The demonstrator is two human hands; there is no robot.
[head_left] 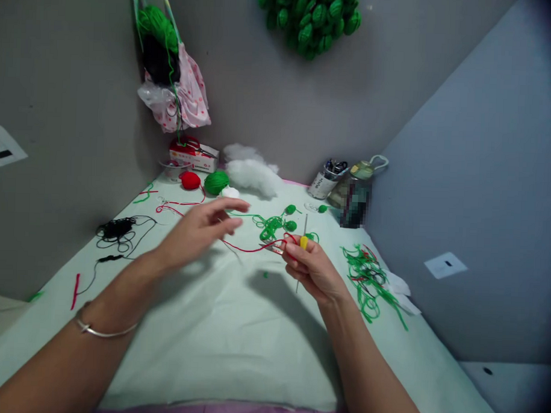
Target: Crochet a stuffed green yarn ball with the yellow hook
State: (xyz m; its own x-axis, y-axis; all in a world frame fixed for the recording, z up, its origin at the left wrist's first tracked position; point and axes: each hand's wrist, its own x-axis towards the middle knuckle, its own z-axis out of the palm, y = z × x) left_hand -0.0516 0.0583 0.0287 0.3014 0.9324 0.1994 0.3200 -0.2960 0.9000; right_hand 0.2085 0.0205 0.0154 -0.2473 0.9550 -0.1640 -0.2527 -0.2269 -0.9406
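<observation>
My right hand (307, 265) is closed around a crochet hook with a yellow grip (304, 242), its thin metal shaft pointing up and down. A loop of red yarn (249, 250) is at its fingertips, and the strand runs left beneath my left hand (202, 228). That left hand hovers over the table, thumb and fingers apart, with nothing visible between them. A red yarn ball (190, 180) lies beyond it, beside a green yarn ball (216, 183). Just past my right hand are tangled green yarn (270, 226) and small green crocheted pieces (290, 226). A metal blade partly shows there.
Black yarn (116, 228) lies at the left, green scraps (367, 279) at the right. Along the back stand a box (198, 158) with red-handled scissors, white stuffing (254, 172), a pen cup (322, 183) and a bottle (357, 194). A yarn bag (193, 95) hangs above.
</observation>
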